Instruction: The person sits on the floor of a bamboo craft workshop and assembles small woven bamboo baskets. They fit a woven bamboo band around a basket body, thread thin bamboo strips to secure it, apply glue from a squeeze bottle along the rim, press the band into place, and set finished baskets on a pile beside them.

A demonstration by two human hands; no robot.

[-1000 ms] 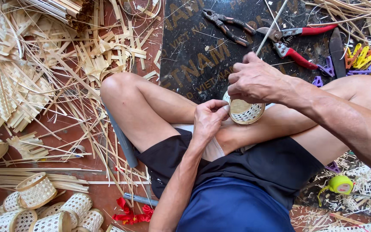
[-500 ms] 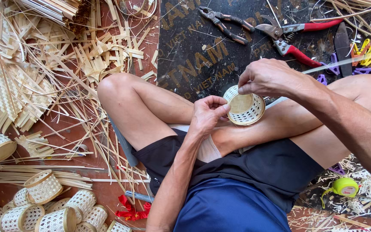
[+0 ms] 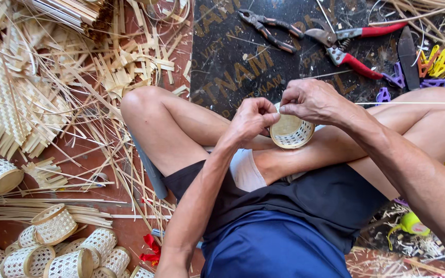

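Head view: both hands' fingers point(image 3: 271, 118) closed, pinching rim of small woven basket point(image 3: 291, 132).

Bright even daylight, soft shadows, sharp focus; edges perhaps slightly wide-angle stretched.

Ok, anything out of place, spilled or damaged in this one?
Nothing looks damaged. Both hands, left and right, hold a small woven basket over the lap. Bamboo strips lie scattered loose across the floor, and finished baskets lie tipped in a heap; the pruners lie on a dark mat.
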